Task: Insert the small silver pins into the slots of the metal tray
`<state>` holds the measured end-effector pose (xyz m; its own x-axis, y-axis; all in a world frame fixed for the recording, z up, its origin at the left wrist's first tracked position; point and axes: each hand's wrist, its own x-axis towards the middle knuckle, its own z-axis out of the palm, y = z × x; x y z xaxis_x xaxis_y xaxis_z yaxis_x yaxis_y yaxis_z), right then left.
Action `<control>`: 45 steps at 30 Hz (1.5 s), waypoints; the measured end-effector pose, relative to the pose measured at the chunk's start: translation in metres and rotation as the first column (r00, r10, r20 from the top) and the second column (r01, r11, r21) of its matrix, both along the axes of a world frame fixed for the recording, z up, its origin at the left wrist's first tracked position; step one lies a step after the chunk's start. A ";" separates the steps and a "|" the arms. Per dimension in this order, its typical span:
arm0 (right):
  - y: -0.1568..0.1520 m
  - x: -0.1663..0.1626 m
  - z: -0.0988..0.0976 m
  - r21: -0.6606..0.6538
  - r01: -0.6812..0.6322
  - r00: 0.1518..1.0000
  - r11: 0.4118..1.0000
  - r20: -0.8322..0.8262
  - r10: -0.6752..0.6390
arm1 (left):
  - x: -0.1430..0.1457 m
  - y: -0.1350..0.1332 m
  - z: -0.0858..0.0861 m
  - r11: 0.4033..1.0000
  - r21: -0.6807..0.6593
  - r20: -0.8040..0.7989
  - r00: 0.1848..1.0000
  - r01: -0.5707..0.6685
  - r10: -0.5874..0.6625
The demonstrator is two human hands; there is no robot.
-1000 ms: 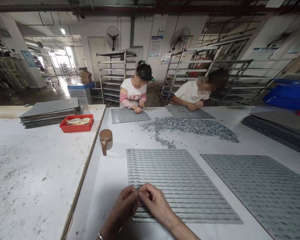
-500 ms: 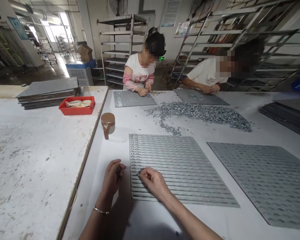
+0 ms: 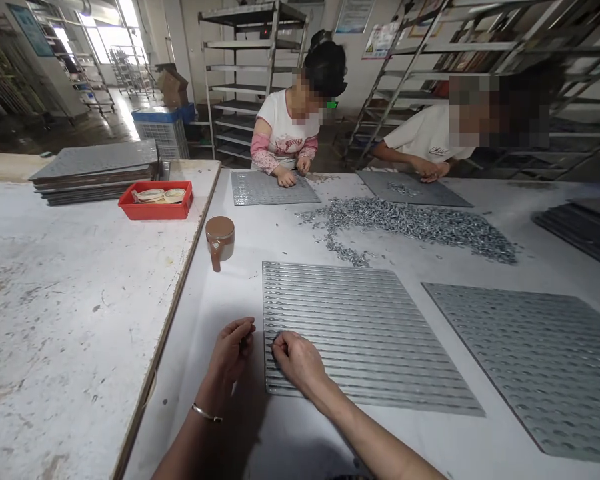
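Note:
A grey slotted metal tray (image 3: 360, 327), filled in rows with small metal parts, lies on the white table in front of me. My right hand (image 3: 295, 357) pinches something small at the tray's left edge, near its front corner. My left hand (image 3: 235, 350) rests just left of the tray with its fingers curled around several small metal parts. A thin bracelet sits on my left wrist. A heap of loose small metal parts (image 3: 405, 223) lies beyond the tray.
A second grey tray (image 3: 540, 353) lies to the right. A brown lidded cup (image 3: 220, 240) stands left of the heap. A red bin (image 3: 155, 200) and stacked trays (image 3: 95, 173) sit on the left table. Two people work at trays across the table; racks stand behind.
My hands, first joined over the tray's front edge, parted: the left went off to the tray's left, the right to its left edge. The view tilted down and closer.

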<state>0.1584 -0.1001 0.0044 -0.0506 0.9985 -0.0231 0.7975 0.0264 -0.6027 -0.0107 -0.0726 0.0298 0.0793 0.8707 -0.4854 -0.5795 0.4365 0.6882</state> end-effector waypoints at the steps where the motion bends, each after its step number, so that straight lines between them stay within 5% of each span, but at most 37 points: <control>1: 0.001 0.000 0.000 -0.009 0.008 1.000 1.000 -0.001 -0.008 | 0.001 -0.001 0.000 1.000 0.005 0.000 1.000 0.019 -0.019; 12: -0.014 0.023 0.035 0.021 -0.021 0.895 1.000 -0.446 0.029 | 0.013 -0.013 -0.006 0.935 0.121 -0.107 0.941 0.333 -0.321; 18: -0.016 0.029 0.021 -0.026 -0.057 0.870 0.998 -0.491 0.037 | 0.024 -0.021 -0.004 0.898 0.125 -0.185 0.899 0.422 -0.397; 25: -0.007 0.038 -0.003 0.213 -0.159 0.980 0.964 -0.086 0.181 | 0.007 -0.006 -0.003 0.993 0.026 -0.144 0.984 0.112 -0.107; 30: -0.006 0.038 -0.015 0.294 -0.284 0.956 0.913 0.157 0.247 | 0.002 -0.001 -0.007 0.993 -0.006 -0.086 0.989 0.117 -0.117; 39: -0.010 0.045 0.017 0.348 -0.208 0.960 0.914 -0.105 0.258 | 0.013 -0.010 -0.003 0.967 0.051 -0.090 0.965 0.250 -0.245; 45: -0.016 0.038 0.005 0.252 -0.289 0.957 0.923 0.062 0.283 | 0.014 -0.012 -0.005 0.966 0.054 -0.069 0.966 0.252 -0.249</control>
<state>0.1961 -0.1163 0.0097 -0.3377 0.9137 0.2261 0.7474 0.4063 -0.5257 0.0035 -0.0842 0.0249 0.2704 0.8551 -0.4423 -0.4127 0.5181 0.7492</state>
